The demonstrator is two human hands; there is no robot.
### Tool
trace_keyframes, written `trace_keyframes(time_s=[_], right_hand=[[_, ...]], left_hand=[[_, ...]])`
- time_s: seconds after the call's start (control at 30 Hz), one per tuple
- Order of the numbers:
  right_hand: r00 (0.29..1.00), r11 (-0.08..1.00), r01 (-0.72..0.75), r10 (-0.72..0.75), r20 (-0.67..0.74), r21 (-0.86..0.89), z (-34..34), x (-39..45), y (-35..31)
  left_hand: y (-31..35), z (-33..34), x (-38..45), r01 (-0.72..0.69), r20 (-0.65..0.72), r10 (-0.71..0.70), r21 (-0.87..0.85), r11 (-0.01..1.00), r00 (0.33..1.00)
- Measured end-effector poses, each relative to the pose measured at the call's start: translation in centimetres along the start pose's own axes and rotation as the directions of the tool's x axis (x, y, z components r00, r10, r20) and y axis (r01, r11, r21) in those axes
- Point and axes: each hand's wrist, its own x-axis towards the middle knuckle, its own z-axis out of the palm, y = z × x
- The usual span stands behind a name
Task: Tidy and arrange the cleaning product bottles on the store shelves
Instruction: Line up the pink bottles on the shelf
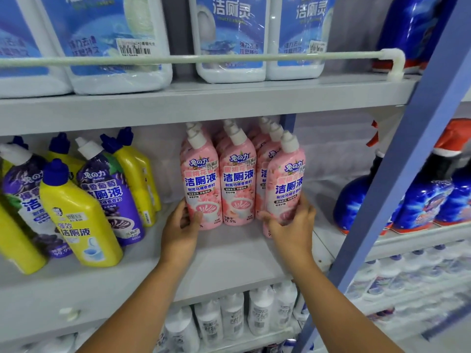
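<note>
— Hands first: where are they?

— Both on the pink bottles on the middle shelf (229, 253). My left hand (179, 226) has its grip curled round the base of the leftmost pink bottle (201, 184), thumb across the front. My right hand (293, 222) grips the front right pink bottle (285, 184) low down — fingers wrap its right side, thumb on the label.

— And that bottle sits where?

— Upright at the right end of the pink group, a little ahead of its neighbours, touching the one behind it. A middle pink bottle (238, 179) stands between the two I hold.

— What's to the left?

— Yellow bottles (76, 215) and purple bottles (107, 189), mixed together and leaning, well apart from the pink ones. White jugs (229, 34) with blue labels stand on the shelf above, behind a rail (204, 58).
</note>
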Motion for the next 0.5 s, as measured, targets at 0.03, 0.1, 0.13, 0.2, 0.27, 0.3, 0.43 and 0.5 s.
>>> trace_keyframes(time_s=[0.03,0.1,0.13,0.2,0.27,0.3,0.43,0.5], right_hand=[[1.0,1.0,0.005,-0.005,0.015,0.018,-0.09,0.03,0.28],[0.999,1.0,0.03,-0.03,0.025,-0.003,-0.12,-0.05,0.73],[0.999,0.999,0.04,-0.039,0.024,-0.009,-0.08,-0.07,0.82],[0.999,0.999,0.044,-0.043,0.018,-0.007,0.08,-0.11,0.77],[0.999,0.999,0.04,-0.04,0.011,0.001,0.15,-0.09,0.47],[0.999,0.999,0.035,-0.035,0.011,0.011,0.19,-0.08,0.31],[0.999,0.999,0.02,-0.021,0.025,0.044,0.25,-0.1,0.1],[1.0,0.999,0.011,-0.013,0.027,0.052,0.22,-0.12,-0.05]], left_hand=[[0.06,0.02,-0.03,-0.005,-0.005,0.005,0.002,1.0,1.0],[0.19,0.05,-0.07,-0.006,-0.015,0.006,0.011,1.0,1.0],[0.19,0.02,-0.07,-0.004,-0.015,0.004,0.018,1.0,1.0],[0.15,0.01,-0.06,0.004,-0.014,-0.003,0.023,1.0,1.0],[0.2,0.02,-0.1,0.015,-0.018,-0.014,0.023,1.0,1.0],[0.29,0.05,-0.14,0.018,-0.021,-0.017,0.027,0.999,1.0],[0.45,0.11,-0.17,0.022,-0.024,-0.021,0.038,0.999,1.0],[0.55,0.09,-0.2,0.029,-0.023,-0.028,0.037,0.999,0.999]])
